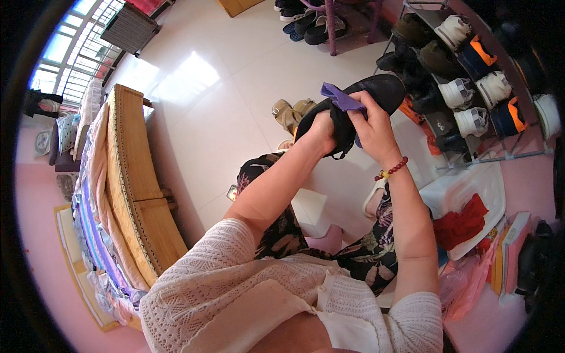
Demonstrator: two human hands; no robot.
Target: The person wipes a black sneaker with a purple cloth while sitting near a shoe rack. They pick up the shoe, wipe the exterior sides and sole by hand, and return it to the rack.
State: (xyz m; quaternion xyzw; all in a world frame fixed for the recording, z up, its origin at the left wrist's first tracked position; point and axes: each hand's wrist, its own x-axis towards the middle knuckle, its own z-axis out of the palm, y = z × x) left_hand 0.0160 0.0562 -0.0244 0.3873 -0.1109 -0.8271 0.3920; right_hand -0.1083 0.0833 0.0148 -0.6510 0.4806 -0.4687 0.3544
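A black shoe (385,93) is held up in front of me, its toe pointing away to the right. My left hand (321,132) reaches into the shoe's opening and holds it from inside; the fingers are hidden there. A strap dangles below the shoe near that wrist. My right hand (372,126), with a red beaded bracelet on its wrist, grips a purple cloth (341,97). The cloth lies against the side of the shoe, one folded end sticking out to the left of the fingers.
A pair of tan shoes (286,115) stands on the tiled floor beyond my left hand. At right is a shoe rack (506,154) full of shoes. A white bin (494,182) with red cloth sits below it. A wooden bed (132,147) runs along the left.
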